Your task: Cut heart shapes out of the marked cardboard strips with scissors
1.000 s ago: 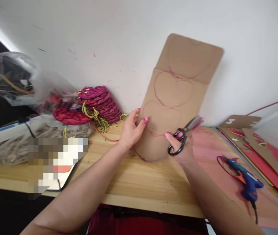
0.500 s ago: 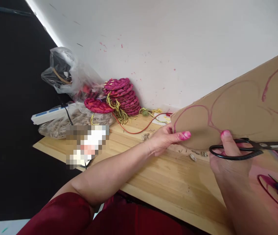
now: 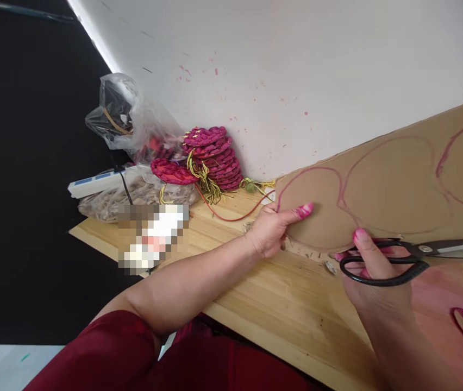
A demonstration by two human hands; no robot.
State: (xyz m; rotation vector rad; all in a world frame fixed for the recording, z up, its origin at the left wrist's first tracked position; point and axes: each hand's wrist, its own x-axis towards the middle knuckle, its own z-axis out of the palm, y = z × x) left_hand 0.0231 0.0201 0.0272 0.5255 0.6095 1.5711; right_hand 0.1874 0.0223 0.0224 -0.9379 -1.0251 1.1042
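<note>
Two bare hands worked over a pale wooden table (image 3: 256, 296). The left hand (image 3: 270, 232) had its grip pinched on the near corner of a brown cardboard sheet (image 3: 394, 190), the thumb lying flat on the face and the other fingers hidden behind it. The sheet was held tilted above the table, its low end at that hand and its length rising toward the right edge of the view; pink rounded outlines were drawn across it. The right hand (image 3: 374, 290) had its grip closed through the black loops of a pair of scissors (image 3: 405, 260), the thumb in the upper loop. The blades pointed right, just under the sheet's lower edge, and whether they were parted could not be told. Small scraps lay on the table below that edge. Farther back, against the white wall, stood a stack of magenta woven mats (image 3: 213, 157) with yellow strands. A clear plastic bag (image 3: 129, 117) sat beside it, and a white power strip (image 3: 97, 182) lay just in front of the bag.
</note>
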